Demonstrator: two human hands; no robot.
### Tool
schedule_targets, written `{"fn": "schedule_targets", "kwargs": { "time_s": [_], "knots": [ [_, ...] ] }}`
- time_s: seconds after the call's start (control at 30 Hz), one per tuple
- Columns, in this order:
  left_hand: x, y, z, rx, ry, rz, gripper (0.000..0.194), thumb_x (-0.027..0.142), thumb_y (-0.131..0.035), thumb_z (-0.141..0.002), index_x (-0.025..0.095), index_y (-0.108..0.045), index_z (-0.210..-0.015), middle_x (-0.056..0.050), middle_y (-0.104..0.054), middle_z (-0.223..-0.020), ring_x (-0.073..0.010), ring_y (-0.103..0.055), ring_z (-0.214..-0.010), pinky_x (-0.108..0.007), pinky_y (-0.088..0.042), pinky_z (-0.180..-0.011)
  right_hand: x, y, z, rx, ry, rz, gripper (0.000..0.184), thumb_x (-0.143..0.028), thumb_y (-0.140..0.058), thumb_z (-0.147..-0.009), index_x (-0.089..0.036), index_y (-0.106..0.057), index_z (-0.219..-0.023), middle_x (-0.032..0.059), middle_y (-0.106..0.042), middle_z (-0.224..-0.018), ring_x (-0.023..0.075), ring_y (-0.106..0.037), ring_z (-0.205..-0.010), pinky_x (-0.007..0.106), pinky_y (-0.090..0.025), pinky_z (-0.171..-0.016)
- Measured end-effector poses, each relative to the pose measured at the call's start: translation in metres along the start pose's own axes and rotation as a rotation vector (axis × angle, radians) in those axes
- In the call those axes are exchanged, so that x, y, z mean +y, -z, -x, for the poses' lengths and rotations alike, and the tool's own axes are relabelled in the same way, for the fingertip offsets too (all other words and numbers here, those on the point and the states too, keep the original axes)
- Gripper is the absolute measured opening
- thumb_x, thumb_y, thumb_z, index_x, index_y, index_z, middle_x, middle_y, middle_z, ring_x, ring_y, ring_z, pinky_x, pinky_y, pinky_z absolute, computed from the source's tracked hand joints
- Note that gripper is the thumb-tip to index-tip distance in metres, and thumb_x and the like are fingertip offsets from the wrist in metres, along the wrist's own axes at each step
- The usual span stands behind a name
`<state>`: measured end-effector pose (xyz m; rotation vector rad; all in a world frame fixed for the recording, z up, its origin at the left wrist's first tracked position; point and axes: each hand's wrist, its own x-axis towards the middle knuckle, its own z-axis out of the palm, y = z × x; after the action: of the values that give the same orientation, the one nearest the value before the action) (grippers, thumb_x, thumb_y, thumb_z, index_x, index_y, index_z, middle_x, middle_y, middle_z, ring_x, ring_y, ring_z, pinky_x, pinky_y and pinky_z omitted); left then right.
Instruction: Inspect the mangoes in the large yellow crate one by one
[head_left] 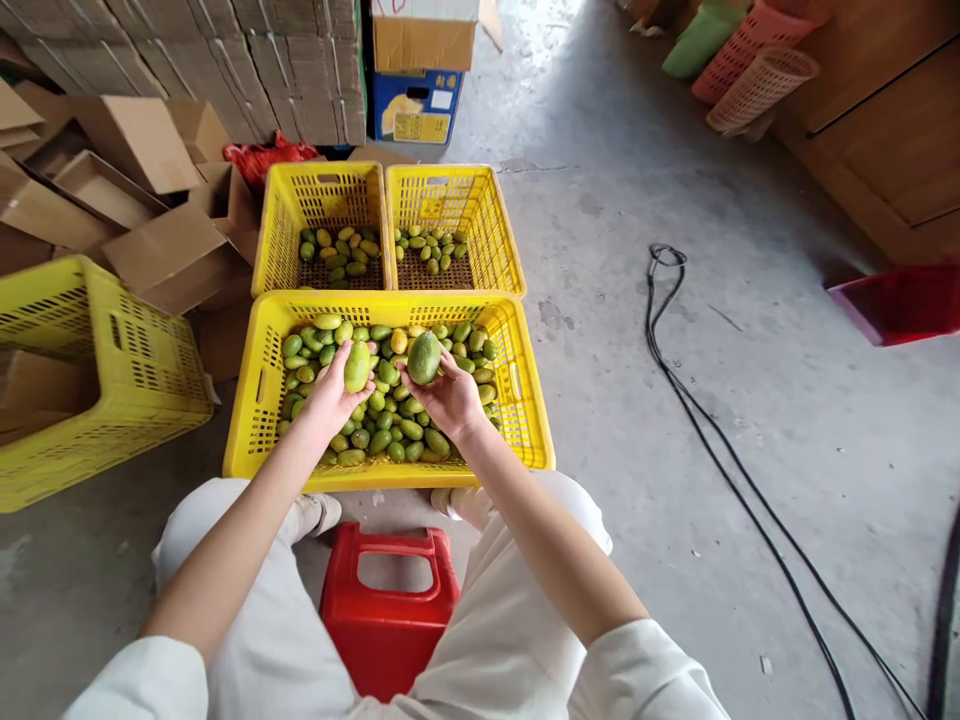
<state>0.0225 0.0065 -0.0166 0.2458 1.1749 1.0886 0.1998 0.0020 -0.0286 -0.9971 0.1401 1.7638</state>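
Note:
My left hand point(330, 392) is closed around a yellow-green fruit point(357, 366), held above the near yellow crate point(247, 430). My right hand point(448, 397) grips a larger green fruit point(424, 357) beside it, over the same crate. That crate holds a heap of several green and yellowish fruits point(390, 425). Behind it stand two smaller yellow crates, the left one point(289, 215) and the right one point(491, 220), each with a thin layer of fruit on its floor.
I sit on a red stool point(390, 610) on a concrete floor. A yellow crate point(142, 370) holding cardboard stands at the left, with open cardboard boxes point(135, 150) behind. A black cable point(720, 460) trails at the right, near a red tray point(900, 300) and stacked baskets point(757, 80).

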Motion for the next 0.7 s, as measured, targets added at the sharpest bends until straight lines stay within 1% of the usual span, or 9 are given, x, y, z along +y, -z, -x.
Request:
{"fn": "schedule_targets", "kwargs": {
  "time_s": [0.07,0.13,0.2,0.27,0.4,0.47,0.57,0.63,0.7],
  "knots": [
    [-0.0007,-0.0017,0.0021,0.072,-0.013,-0.043,0.033,0.044,-0.060,-0.113,0.016,-0.078,-0.107,-0.009,-0.074,-0.091,-0.0145,-0.062,-0.069,-0.024,-0.049,-0.060,-0.0004,0.0018,0.0007,-0.043,-0.010,0.022,0.023,-0.023,-0.053,-0.105,-0.026,-0.069,-0.121,0.0045,-0.081,-0.097,0.0232,-0.080,-0.086,0.037,-0.071,-0.074],
    [-0.0019,-0.0021,0.0040,0.106,-0.031,-0.101,0.035,0.053,-0.066,-0.110,0.019,-0.075,-0.105,-0.009,-0.075,-0.090,-0.0162,-0.065,-0.069,-0.025,-0.045,-0.056,-0.0006,0.0029,0.0012,-0.047,-0.042,0.042,0.016,-0.033,-0.057,-0.107,-0.024,-0.070,-0.113,0.0053,-0.080,-0.094,0.0234,-0.080,-0.088,0.034,-0.070,-0.071],
    [-0.0027,-0.0013,0.0050,0.091,-0.042,-0.149,0.037,0.059,-0.075,-0.103,0.023,-0.072,-0.101,-0.009,-0.077,-0.092,-0.0175,-0.067,-0.070,-0.024,-0.039,-0.053,0.0000,0.0029,0.0019,-0.036,-0.049,0.058,0.014,-0.039,-0.064,-0.106,-0.025,-0.068,-0.106,0.0030,-0.079,-0.090,0.0215,-0.079,-0.087,0.029,-0.067,-0.066],
    [-0.0027,0.0000,0.0053,0.057,-0.038,-0.170,0.037,0.060,-0.081,-0.098,0.024,-0.070,-0.098,-0.008,-0.078,-0.093,-0.0181,-0.068,-0.071,-0.024,-0.037,-0.052,0.0014,0.0018,0.0027,-0.027,-0.020,0.073,0.013,-0.035,-0.075,-0.099,-0.026,-0.066,-0.101,-0.0016,-0.076,-0.087,0.0174,-0.077,-0.080,0.023,-0.064,-0.061],
    [0.0008,0.0005,0.0069,-0.047,-0.036,-0.175,0.019,0.037,-0.084,-0.091,0.020,-0.077,-0.096,-0.008,-0.079,-0.094,-0.0182,-0.070,-0.078,-0.025,-0.046,-0.059,0.0033,0.0003,0.0038,-0.065,0.041,0.125,0.031,-0.022,-0.092,-0.084,-0.026,-0.062,-0.094,-0.0083,-0.070,-0.081,0.0072,-0.064,-0.060,0.014,-0.050,-0.048],
    [0.0032,0.0004,0.0087,-0.157,-0.019,-0.170,0.013,0.027,-0.081,-0.086,0.018,-0.081,-0.096,-0.009,-0.081,-0.099,-0.0188,-0.071,-0.084,-0.025,-0.049,-0.064,0.0027,0.0008,0.0035,-0.102,0.034,0.152,0.035,-0.027,-0.095,-0.083,-0.025,-0.061,-0.091,-0.0086,-0.066,-0.075,0.0051,-0.055,-0.053,0.012,-0.043,-0.043],
    [0.0047,0.0016,0.0105,-0.272,0.018,-0.163,0.021,0.020,-0.084,-0.081,0.016,-0.084,-0.102,-0.010,-0.083,-0.104,-0.0182,-0.072,-0.088,-0.025,-0.050,-0.068,0.0011,0.0022,0.0027,-0.154,-0.012,0.174,0.038,-0.046,-0.091,-0.090,-0.024,-0.061,-0.087,-0.0062,-0.065,-0.071,0.0047,-0.048,-0.049,0.012,-0.038,-0.040],
    [0.0037,0.0036,0.0093,-0.274,0.016,-0.139,0.033,0.015,-0.091,-0.077,0.017,-0.083,-0.109,-0.007,-0.082,-0.101,-0.0168,-0.072,-0.087,-0.024,-0.051,-0.070,0.0003,0.0023,0.0030,-0.185,-0.032,0.175,0.040,-0.055,-0.087,-0.093,-0.023,-0.063,-0.088,-0.0043,-0.067,-0.074,0.0049,-0.047,-0.049,0.013,-0.034,-0.039],
    [0.0018,0.0062,0.0059,-0.250,0.002,-0.100,0.039,0.011,-0.097,-0.073,0.019,-0.081,-0.109,-0.005,-0.081,-0.097,-0.0166,-0.074,-0.087,-0.025,-0.054,-0.075,0.0001,0.0018,0.0041,-0.196,-0.016,0.174,0.042,-0.059,-0.087,-0.092,-0.024,-0.065,-0.089,-0.0030,-0.070,-0.077,0.0057,-0.047,-0.050,0.014,-0.031,-0.037]
  ]
}}
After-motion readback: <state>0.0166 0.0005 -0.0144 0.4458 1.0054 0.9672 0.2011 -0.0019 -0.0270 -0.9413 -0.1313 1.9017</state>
